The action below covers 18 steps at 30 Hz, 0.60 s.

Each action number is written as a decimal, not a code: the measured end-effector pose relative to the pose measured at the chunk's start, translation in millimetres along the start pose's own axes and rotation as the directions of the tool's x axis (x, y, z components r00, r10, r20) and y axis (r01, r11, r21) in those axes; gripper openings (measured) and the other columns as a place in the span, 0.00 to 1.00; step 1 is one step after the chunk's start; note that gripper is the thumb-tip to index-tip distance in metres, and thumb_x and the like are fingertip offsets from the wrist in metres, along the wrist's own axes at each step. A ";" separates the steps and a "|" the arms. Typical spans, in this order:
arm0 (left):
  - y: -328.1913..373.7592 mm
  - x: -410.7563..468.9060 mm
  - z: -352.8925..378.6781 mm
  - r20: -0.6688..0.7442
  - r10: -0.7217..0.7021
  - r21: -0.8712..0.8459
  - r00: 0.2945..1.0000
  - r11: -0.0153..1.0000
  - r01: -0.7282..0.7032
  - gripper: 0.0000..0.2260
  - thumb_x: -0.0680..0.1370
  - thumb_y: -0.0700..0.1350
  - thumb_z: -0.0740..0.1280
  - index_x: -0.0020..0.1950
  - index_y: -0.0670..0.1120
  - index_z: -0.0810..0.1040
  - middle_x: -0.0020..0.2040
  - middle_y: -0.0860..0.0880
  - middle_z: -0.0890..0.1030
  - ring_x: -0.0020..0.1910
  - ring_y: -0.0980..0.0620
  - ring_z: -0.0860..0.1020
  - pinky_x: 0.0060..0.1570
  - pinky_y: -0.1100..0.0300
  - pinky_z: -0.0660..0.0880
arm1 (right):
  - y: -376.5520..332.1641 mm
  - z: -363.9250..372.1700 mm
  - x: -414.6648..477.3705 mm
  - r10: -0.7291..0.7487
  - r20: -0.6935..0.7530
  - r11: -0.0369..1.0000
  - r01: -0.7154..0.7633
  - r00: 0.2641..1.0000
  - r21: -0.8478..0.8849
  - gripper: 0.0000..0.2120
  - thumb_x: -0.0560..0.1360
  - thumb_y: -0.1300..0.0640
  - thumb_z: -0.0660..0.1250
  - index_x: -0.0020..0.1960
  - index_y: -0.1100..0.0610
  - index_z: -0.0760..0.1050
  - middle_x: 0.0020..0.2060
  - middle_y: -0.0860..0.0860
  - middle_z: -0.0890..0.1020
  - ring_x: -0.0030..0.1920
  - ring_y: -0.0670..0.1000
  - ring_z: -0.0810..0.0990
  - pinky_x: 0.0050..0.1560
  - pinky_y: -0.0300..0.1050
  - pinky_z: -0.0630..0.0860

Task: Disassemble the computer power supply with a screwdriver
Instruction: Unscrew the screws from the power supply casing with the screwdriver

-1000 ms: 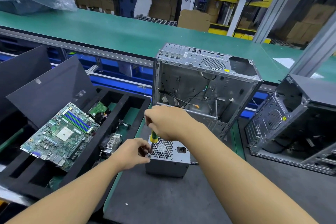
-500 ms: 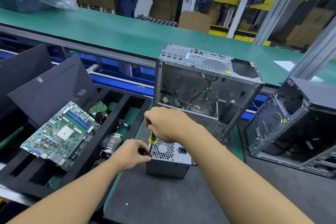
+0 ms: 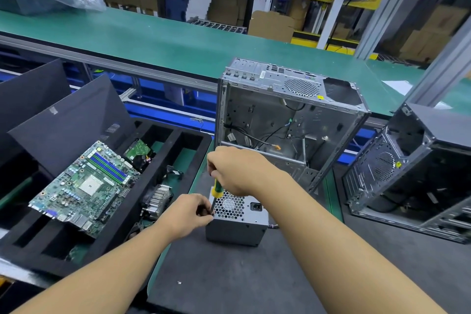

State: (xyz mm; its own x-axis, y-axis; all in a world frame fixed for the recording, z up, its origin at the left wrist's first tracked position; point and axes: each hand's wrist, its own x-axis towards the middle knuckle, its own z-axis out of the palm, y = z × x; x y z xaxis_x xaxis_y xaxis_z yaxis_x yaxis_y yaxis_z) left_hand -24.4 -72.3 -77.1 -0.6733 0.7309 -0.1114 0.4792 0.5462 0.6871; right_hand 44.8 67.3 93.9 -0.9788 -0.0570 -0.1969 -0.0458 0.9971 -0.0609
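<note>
A grey metal power supply [image 3: 238,227] stands on a dark mat [image 3: 229,275], its honeycomb fan grille facing up. My right hand [image 3: 238,169] grips the green and yellow handle of a screwdriver [image 3: 217,189], which stands upright over the supply's near-left top corner. My left hand [image 3: 190,214] pinches the screwdriver's dark shaft just above that corner. The tip and any screw are hidden by my fingers.
An open, gutted computer case [image 3: 285,120] stands just behind the supply. A second case [image 3: 407,168] lies at the right. At the left a black foam tray [image 3: 84,250] holds a motherboard [image 3: 84,186], a heatsink [image 3: 158,199] and other parts. A green conveyor [image 3: 158,41] runs across the back.
Both hands stay on the screwdriver at the same corner. My head has shifted slightly, so the scene sits a little lower left in view.
</note>
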 end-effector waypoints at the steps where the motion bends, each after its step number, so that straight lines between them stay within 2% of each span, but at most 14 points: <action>1: 0.1 -0.2 0.5 -0.004 0.006 -0.002 1.000 1.000 -0.006 0.07 0.72 0.45 0.74 0.38 0.55 0.78 0.35 0.54 0.80 0.34 0.62 0.76 0.36 0.71 0.70 | 0.2 -0.2 -0.4 0.004 0.002 1.000 -0.004 1.000 -0.002 0.04 0.81 0.57 0.59 0.48 0.50 0.67 0.50 0.49 0.72 0.48 0.55 0.76 0.47 0.55 0.77; 9: -1.5 -1.1 1.6 -0.015 0.016 -0.040 1.000 0.999 -0.017 0.06 0.71 0.43 0.74 0.41 0.53 0.80 0.35 0.55 0.82 0.36 0.63 0.78 0.38 0.72 0.72 | 3.1 0.4 -2.6 0.024 -0.001 1.000 -0.024 1.000 0.019 0.05 0.80 0.58 0.60 0.48 0.49 0.67 0.51 0.49 0.73 0.49 0.55 0.76 0.48 0.56 0.77; 18: -2.4 -1.5 0.6 -0.023 0.004 -0.062 1.000 0.998 -0.006 0.07 0.71 0.44 0.75 0.38 0.55 0.80 0.34 0.56 0.81 0.33 0.63 0.77 0.37 0.72 0.72 | 1.5 1.0 -3.3 0.022 0.023 0.997 -0.023 1.000 0.070 0.03 0.81 0.58 0.59 0.49 0.52 0.68 0.51 0.52 0.74 0.49 0.56 0.75 0.50 0.55 0.76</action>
State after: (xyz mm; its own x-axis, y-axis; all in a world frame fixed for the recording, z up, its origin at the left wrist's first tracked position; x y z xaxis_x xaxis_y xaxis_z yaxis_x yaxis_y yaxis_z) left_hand -24.2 -74.4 -79.0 -0.6841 0.7236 -0.0917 0.4473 0.5155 0.7309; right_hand 48.1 69.0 93.5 -0.9748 -0.0362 -0.2202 -0.0087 0.9922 -0.1245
